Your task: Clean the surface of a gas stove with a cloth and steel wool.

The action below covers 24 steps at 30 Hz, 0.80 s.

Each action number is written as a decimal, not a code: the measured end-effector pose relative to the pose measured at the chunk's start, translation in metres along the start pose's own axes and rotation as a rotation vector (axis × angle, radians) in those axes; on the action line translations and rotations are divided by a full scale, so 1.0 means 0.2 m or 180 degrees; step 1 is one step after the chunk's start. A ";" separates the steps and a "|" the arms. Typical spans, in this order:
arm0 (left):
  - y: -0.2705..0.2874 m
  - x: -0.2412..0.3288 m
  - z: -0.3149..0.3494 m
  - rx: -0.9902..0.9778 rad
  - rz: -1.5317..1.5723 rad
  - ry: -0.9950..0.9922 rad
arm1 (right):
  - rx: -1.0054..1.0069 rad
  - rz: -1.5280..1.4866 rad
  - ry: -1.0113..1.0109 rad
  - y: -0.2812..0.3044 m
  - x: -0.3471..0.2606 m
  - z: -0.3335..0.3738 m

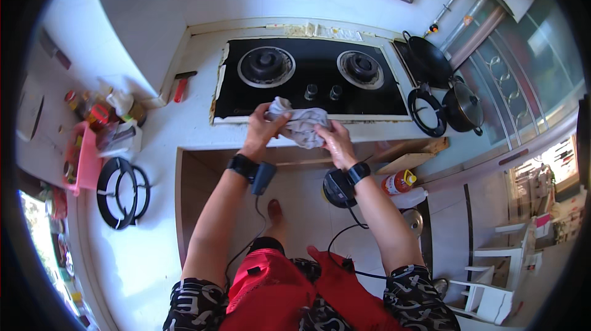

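Observation:
Between my two hands I hold a crumpled pale cloth (300, 123) just in front of the stove's near edge. My left hand (263, 125) is closed on its left end, thumb on top. My right hand (335, 140) grips the other end, fingers partly hidden behind the folds. Beyond the cloth lies a black glass gas stove (317, 63) with two burners, their pan supports off. Two knobs stand between the left burner (266, 66) and the right burner (360, 69).
A red-handled scraper (180, 88) lies left of the stove. Black pan supports (117, 192) rest on the left counter near a pink basket (91, 159). To the right are a wok (428, 60), another support (426, 112) and a lidded pot (463, 106). Below, an open cabinet (203, 177) has bottles beside it.

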<state>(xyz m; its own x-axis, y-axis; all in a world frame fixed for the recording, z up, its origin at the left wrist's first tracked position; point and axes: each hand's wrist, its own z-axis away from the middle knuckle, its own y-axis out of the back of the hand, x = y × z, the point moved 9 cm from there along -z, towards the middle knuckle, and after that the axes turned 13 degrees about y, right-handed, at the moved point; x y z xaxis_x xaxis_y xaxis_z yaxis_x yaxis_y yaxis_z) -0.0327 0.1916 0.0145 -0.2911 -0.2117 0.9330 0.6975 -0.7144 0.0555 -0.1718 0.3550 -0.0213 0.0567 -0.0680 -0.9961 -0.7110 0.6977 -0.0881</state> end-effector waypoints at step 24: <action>0.12 -0.01 -0.59 0.0911 -0.1187 -0.1401 | -0.1419 0.3424 0.2931 -0.54 -0.30 -0.68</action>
<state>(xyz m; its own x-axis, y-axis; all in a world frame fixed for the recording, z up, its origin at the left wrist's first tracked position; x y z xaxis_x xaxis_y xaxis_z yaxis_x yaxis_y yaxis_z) -0.0937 0.0964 -0.0287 -0.2942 0.3534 0.8880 0.7662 -0.4681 0.4402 -0.1937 0.1872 0.0496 -0.9552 -0.2091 -0.2093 -0.2837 0.4456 0.8491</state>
